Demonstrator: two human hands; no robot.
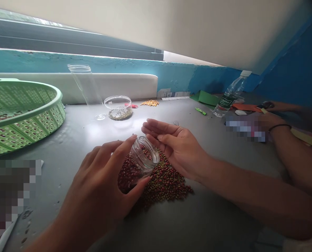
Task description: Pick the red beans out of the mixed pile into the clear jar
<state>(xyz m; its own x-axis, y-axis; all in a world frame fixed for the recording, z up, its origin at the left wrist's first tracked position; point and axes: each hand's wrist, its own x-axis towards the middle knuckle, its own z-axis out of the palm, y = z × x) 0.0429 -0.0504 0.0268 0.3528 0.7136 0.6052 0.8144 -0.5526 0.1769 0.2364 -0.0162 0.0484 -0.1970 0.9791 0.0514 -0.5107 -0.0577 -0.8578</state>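
The left hand [103,171] curves around a clear jar [145,157], thumb on the near right side, gripping it tilted with its mouth facing right. A heap of red and green beans [169,183] spreads on the tabletop [214,217] beneath and right of it. The right hand [175,143] is just beside the jar's mouth, fingers partly curled and thumb across them; whether it holds anything, I cannot tell. Farther left is a green basket [48,113]; at right, another person's hand [270,120] and a plastic bottle [225,99]. Beyond, a round clear container [118,103] holds pale grains, with yellow kernels [150,103] to its right.
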